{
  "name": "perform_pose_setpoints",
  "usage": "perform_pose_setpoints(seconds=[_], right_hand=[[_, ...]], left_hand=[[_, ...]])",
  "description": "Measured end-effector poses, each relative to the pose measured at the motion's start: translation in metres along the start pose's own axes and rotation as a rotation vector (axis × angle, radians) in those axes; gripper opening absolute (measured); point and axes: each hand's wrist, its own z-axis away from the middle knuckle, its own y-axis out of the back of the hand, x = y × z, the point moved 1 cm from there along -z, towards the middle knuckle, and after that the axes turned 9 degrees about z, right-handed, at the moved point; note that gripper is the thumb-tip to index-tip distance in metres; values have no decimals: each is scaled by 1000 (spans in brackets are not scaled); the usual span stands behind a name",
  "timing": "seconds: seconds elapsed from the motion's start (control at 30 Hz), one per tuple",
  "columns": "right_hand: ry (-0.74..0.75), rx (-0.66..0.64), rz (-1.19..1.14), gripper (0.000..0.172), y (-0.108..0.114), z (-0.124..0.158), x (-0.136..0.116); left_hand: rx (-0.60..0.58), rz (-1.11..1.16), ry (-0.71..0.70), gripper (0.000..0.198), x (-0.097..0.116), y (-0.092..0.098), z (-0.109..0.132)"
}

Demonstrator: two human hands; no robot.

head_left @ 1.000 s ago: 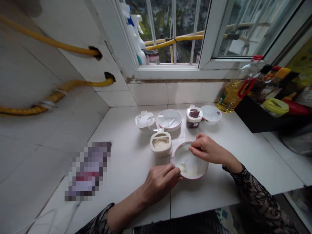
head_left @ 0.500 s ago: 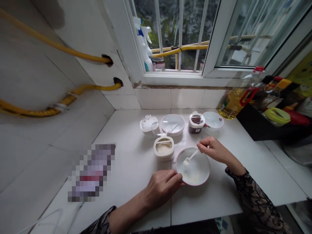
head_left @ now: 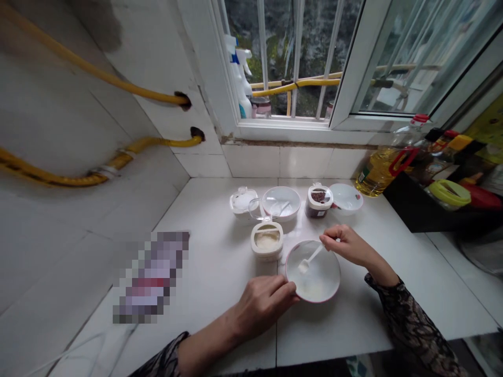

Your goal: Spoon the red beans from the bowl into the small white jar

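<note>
Both busy: left hand [head_left: 261,306] pinches the probably slick, breakable bowl [head_left: 332,262] at its rim, right hand [head_left: 346,243] pinches the light spoon [head_left: 310,259] by its handle end.

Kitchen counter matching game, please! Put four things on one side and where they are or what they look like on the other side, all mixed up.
Things:
1. small spoon
2. pink-rimmed bowl
3. oil bottle
4. dark-filled jar

Clues:
A. left hand grips its rim
B. pinched in the right hand
C. beside the red-marked bowl, at the back
D. yellow inside, red handle

Pairs: 1-B, 2-A, 3-D, 4-C
</note>
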Motion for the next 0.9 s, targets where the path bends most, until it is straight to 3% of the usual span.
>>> perform_pose_setpoints(seconds=[0.17,0.23,0.37,0.43,0.47,0.53,0.63,0.77,0.83,0.9], right_hand=[[-69,42,-179,46,0,-1,0],[-62,124,-225,48,-3,-2,-6],[58,554,-62,41,-14,-3,-30],[240,742,162,35,-23,-2,-43],[345,773,287,31,-28,-2,-48],[513,753,493,26,-37,-3,-54],[575,705,600,23,-40,-3,-55],[441,745,443,30,-17,1,-45],[348,652,340,35,-4,2,-36],[285,480,322,39,4,3,-26]], left_hand=[[-5,-10,6,27,0,0,2],[-1,-5,8,26,-1,-1,3],[-1,-2,5,25,-1,-2,4],[2,-10,2,25,-1,-3,3],[4,-15,1,25,-1,-3,3],[5,-20,-1,26,-1,-3,3],[-2,-25,5,27,0,-2,2],[9,-23,1,27,0,-1,2],[6,-21,5,27,-1,-1,3],[0,-19,9,25,-1,-2,4]])
